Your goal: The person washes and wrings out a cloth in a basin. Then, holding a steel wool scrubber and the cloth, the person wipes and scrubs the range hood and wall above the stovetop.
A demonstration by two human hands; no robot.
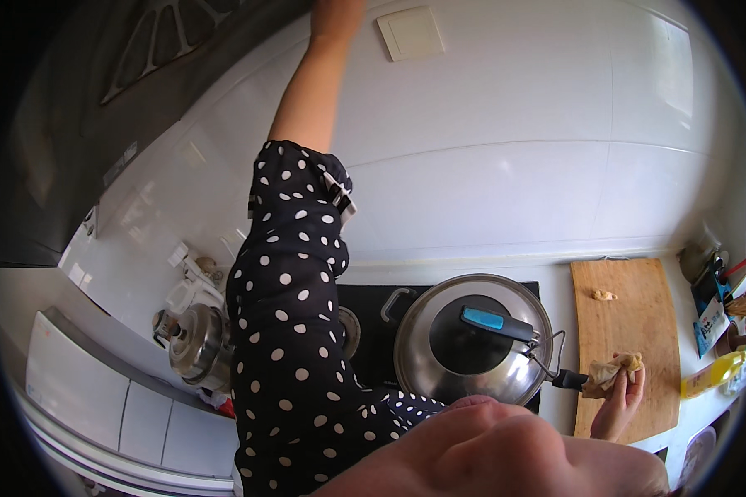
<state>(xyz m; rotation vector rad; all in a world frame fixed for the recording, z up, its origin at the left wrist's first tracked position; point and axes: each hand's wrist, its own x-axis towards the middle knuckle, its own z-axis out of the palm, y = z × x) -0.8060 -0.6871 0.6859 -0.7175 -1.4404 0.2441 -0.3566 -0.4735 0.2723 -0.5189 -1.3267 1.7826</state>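
Note:
My right hand [628, 391] grips a crumpled tan wad [610, 376], cloth or paper, above the wooden cutting board [628, 329]. Close by it, to the left, is the black handle [569, 379] of a wok, whose domed metal lid [423, 310] has a black centre and a black-and-blue knob [494, 322]. A small pale brown lump [604, 295], perhaps ginger, lies on the board. My left arm reaches up in a polka-dot sleeve; the left hand [337, 15] is cut off by the top edge, its fingers hidden.
The wok stands on a black cooktop [373, 348]. Left of my arm is a stainless-steel pot [193, 348]. Overhead at left hangs a dark range hood [99, 124]. A wall switch [410, 33] is near the raised hand. A yellow bottle [715, 374] and packets [712, 326] line the right side.

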